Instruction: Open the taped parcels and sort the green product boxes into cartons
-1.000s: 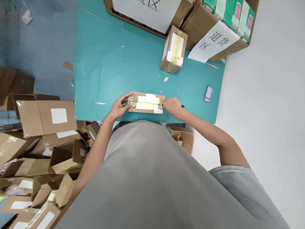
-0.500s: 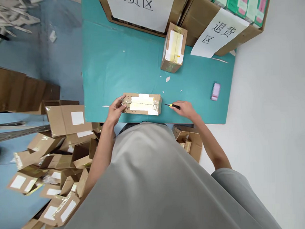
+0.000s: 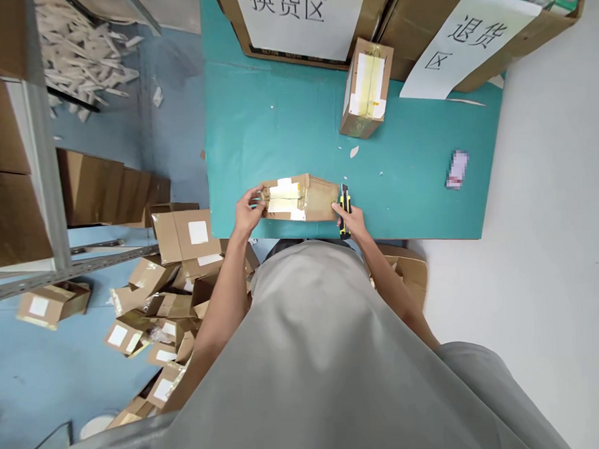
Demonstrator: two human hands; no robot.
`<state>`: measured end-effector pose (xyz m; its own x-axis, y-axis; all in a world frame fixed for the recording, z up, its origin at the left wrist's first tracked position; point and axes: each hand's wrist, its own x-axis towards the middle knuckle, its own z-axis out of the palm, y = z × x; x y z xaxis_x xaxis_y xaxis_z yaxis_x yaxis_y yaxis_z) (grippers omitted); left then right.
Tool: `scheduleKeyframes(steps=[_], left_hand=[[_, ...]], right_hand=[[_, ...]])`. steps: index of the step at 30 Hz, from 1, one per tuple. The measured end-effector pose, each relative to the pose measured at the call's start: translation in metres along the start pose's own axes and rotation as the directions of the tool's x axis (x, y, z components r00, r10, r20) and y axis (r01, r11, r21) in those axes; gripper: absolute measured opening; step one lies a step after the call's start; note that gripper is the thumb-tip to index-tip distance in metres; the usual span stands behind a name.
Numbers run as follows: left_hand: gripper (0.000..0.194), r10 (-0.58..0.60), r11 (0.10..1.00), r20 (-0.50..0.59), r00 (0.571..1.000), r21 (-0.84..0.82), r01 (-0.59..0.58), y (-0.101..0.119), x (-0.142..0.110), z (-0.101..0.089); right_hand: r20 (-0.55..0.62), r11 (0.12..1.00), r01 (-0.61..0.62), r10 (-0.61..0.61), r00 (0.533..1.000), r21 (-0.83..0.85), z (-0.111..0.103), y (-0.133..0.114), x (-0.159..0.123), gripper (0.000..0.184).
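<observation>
A small cardboard box point(image 3: 321, 199) with white labels and clear tape lies by the table's near edge, tipped so that its right end face shows. My left hand point(image 3: 248, 212) grips its left end, thumb and fingers on either side. In my right hand point(image 3: 352, 220) is a black and yellow utility knife point(image 3: 345, 213), held upright in the view beside the box. The right thumb touches the box's right end. Whether the blade is out I cannot tell.
On the teal table point(image 3: 257, 141) a second taped box point(image 3: 367, 88) stands before two large labelled cartons point(image 3: 302, 21). A blurred pinkish object point(image 3: 457, 169) lies to the right. Opened boxes point(image 3: 169, 304) pile up on the floor at left, near a metal rack point(image 3: 46, 148).
My right hand drew the knife away from the box's right end, then came back with the knife turned upright. The box has tipped, exposing its right end. The view has shifted left.
</observation>
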<state>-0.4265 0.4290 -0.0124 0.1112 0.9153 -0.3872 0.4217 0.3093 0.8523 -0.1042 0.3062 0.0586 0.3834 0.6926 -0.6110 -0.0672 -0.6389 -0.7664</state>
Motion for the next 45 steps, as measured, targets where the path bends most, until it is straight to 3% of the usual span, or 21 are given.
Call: scheduleKeyframes(steps=[2, 5, 8, 10, 14, 18, 21, 23, 27, 31, 34, 39, 45], left_hand=[[0.063, 0.021, 1.000, 0.063, 0.998, 0.021, -0.023, 0.001, 0.006, 0.011], [0.080, 0.041, 0.999, 0.193, 0.980, 0.007, -0.044, 0.006, 0.012, 0.048], [0.098, 0.022, 1.000, 0.348, 0.937, 0.003, -0.025, 0.016, 0.013, 0.088], [0.094, 0.041, 0.999, 0.423, 0.905, 0.004, -0.047, 0.025, 0.011, 0.101], [0.066, 0.166, 0.986, 0.413, 0.895, -0.047, -0.161, 0.050, 0.003, 0.088], [0.054, 0.289, 0.957, 0.361, 0.887, -0.127, -0.260, 0.088, -0.001, 0.062], [0.049, 0.328, 0.945, 0.363, 0.872, -0.125, -0.303, 0.112, 0.003, 0.058], [0.040, 0.317, 0.948, 0.366, 0.875, -0.094, -0.305, 0.122, 0.008, 0.060], [0.031, 0.278, 0.960, 0.373, 0.885, -0.067, -0.274, 0.129, 0.018, 0.063], [0.027, 0.271, 0.962, 0.376, 0.886, -0.067, -0.265, 0.132, 0.022, 0.065], [0.025, 0.265, 0.964, 0.364, 0.893, -0.064, -0.260, 0.135, 0.021, 0.067], [0.026, 0.240, 0.970, 0.384, 0.892, -0.057, -0.236, 0.139, 0.019, 0.068], [0.025, 0.246, 0.968, 0.429, 0.869, -0.062, -0.243, 0.137, 0.025, 0.067]], right_hand=[[-0.055, 0.998, 0.064, -0.063, 0.996, 0.008, -0.008, -0.011, -0.008, 0.057], [-0.120, 0.987, 0.138, -0.147, 0.982, -0.080, -0.032, -0.031, -0.018, 0.054], [-0.137, 0.964, 0.151, -0.184, 0.973, -0.217, -0.050, -0.048, -0.023, 0.053], [-0.145, 0.948, 0.132, -0.180, 0.973, -0.290, -0.055, -0.053, -0.023, 0.053], [-0.182, 0.898, 0.108, -0.203, 0.962, -0.427, -0.053, -0.052, -0.022, 0.050], [-0.202, 0.758, 0.138, -0.337, 0.920, -0.638, -0.048, -0.049, -0.029, 0.047], [-0.206, 0.670, 0.174, -0.447, 0.870, -0.721, -0.043, -0.049, -0.045, 0.049], [-0.168, 0.644, 0.209, -0.472, 0.865, -0.736, -0.036, -0.050, -0.062, 0.053], [0.027, 0.601, 0.238, -0.338, 0.941, -0.763, -0.009, -0.056, -0.097, 0.062], [0.139, 0.471, 0.217, -0.196, 0.971, -0.855, 0.026, -0.071, -0.115, 0.063], [0.120, 0.402, 0.170, -0.148, 0.982, -0.899, 0.046, -0.085, -0.117, 0.063], [0.050, 0.363, 0.085, -0.104, 0.993, -0.928, 0.061, -0.098, -0.118, 0.062], [0.017, 0.399, 0.053, -0.095, 0.995, -0.915, 0.070, -0.097, -0.128, 0.061]])
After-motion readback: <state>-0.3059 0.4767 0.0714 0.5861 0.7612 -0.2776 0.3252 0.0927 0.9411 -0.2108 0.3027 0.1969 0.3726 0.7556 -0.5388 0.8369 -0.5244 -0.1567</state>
